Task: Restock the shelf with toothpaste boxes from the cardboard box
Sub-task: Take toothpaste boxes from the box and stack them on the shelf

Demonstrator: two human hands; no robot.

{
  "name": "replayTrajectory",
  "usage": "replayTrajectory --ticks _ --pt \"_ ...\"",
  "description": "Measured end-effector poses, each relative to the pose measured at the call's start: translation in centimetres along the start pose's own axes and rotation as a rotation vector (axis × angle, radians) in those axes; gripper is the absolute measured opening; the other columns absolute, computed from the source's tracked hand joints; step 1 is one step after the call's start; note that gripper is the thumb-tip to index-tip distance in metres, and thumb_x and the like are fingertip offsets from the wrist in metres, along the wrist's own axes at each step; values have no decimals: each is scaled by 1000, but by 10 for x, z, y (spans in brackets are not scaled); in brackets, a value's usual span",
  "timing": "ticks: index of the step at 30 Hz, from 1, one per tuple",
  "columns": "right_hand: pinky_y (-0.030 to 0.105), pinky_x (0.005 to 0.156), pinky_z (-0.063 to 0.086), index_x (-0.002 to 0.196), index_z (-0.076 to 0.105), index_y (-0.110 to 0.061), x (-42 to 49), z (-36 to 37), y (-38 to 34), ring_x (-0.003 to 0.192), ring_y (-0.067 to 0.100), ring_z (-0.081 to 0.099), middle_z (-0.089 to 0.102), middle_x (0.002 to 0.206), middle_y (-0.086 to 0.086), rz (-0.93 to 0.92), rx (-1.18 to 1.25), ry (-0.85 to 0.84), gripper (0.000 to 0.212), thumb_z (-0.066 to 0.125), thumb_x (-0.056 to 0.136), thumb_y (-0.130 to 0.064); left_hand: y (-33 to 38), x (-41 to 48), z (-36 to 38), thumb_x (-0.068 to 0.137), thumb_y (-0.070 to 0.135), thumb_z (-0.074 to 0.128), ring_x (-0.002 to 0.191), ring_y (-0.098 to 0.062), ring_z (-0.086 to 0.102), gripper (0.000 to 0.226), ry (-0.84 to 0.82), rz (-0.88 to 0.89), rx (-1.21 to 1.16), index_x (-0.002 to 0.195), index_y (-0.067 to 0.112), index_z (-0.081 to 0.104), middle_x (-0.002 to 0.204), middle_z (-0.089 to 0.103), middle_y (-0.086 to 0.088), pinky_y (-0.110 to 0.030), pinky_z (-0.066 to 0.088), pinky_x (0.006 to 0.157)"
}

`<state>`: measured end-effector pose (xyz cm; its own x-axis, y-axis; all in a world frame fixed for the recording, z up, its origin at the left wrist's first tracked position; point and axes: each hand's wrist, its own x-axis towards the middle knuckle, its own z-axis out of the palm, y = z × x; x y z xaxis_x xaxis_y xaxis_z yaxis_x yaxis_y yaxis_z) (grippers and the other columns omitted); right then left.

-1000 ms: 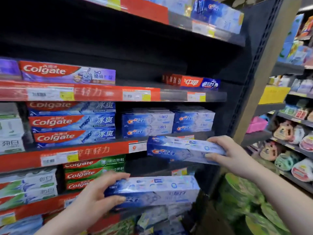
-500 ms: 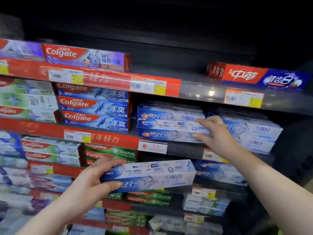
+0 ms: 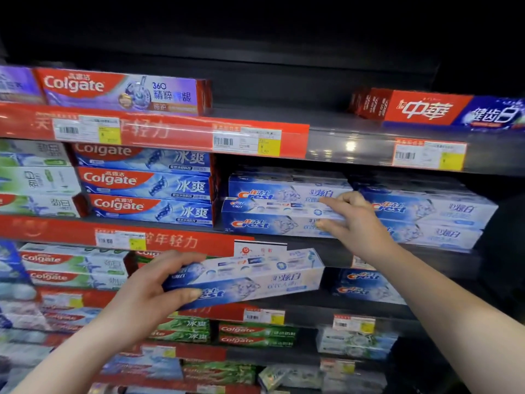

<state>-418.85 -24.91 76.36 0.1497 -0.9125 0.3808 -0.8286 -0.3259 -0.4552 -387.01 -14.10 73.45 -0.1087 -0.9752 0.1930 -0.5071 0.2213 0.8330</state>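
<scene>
Store shelving (image 3: 341,149), Crest row, mid tier: rt hand (image 3: 358,223) pinching end of Crest box (image 3: 255,223), lying on stack, nearly seated. Lt hand (image 3: 147,291) gripping second Crest box (image 3: 255,280), lower, in front of shelf, unplaced. Cardboard box out of view; remaining qty unknown. Est. mid-task.

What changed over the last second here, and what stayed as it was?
The right hand moved the first Crest box up and in onto the shelf, among the Crest boxes at left, and still holds its right end. The left hand keeps gripping the second Crest box in front of the shelves.
</scene>
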Motion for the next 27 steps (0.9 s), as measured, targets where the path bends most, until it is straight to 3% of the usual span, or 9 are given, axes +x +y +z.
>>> replayTrajectory --ticks 9,14,20,27 --pt "38 102 34 133 47 -26 1 4 -2 124 23 34 43 129 3 51 -63 -17 52 61 84 -36 -5 9 1 80 9 67 100 8 53 54 -50 40 -25 105 55 53 108 53 30 -20 48 83" --pt "39 102 35 129 50 -22 2 5 -5 127 24 35 46 133 2 80 -72 14 50 62 83 -37 -10 7 -1 79 10 68 102 16 48 58 -37 74 -11 106 58 49 110 49 32 2 38 77" --pt "38 102 33 130 50 -19 5 11 -9 128 26 31 44 134 4 98 -117 48 50 61 84 -36 -12 3 -2 79 9 68 101 10 51 61 -27 65 -7 107 59 45 109 49 30 -2 42 77" --pt "38 102 35 130 51 -17 1 15 -4 130 23 30 50 133 2 63 -204 24 49 60 85 -36 -9 0 -4 79 8 68 99 25 44 66 -3 78 -5 98 67 48 107 48 37 4 35 77"
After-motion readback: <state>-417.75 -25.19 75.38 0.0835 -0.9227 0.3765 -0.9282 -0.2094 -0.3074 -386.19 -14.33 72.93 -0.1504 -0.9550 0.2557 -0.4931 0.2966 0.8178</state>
